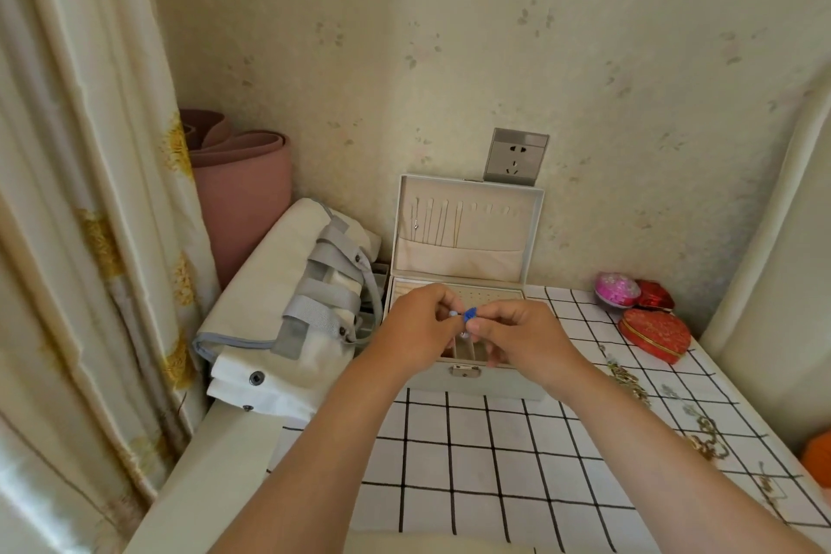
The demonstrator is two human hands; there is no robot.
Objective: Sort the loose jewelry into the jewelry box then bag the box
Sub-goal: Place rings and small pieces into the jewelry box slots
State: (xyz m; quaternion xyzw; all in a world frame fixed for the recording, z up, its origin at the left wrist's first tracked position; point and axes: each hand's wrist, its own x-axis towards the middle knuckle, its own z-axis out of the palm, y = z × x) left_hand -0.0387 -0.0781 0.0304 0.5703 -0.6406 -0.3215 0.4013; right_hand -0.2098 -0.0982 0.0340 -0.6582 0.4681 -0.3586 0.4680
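A pale grey jewelry box (476, 382) stands open against the wall, its lid (467, 229) upright with thin chains hanging inside. Both hands hover over the box's open tray. My left hand (418, 324) and my right hand (521, 333) meet at the fingertips and together pinch a small blue piece of jewelry (470, 316) with pale beads beside it. Loose gold chains (629, 378) lie along the right side of the checked tablecloth. A white canvas bag with grey straps (292, 310) lies to the left of the box.
Two red heart-shaped boxes (654, 334) and a pink round case (617, 289) sit at the back right. A rolled pink mat (243, 193) stands in the left corner beside a curtain (81, 193). A wall socket (516, 157) is behind the lid. An orange object (818, 459) shows at the right edge.
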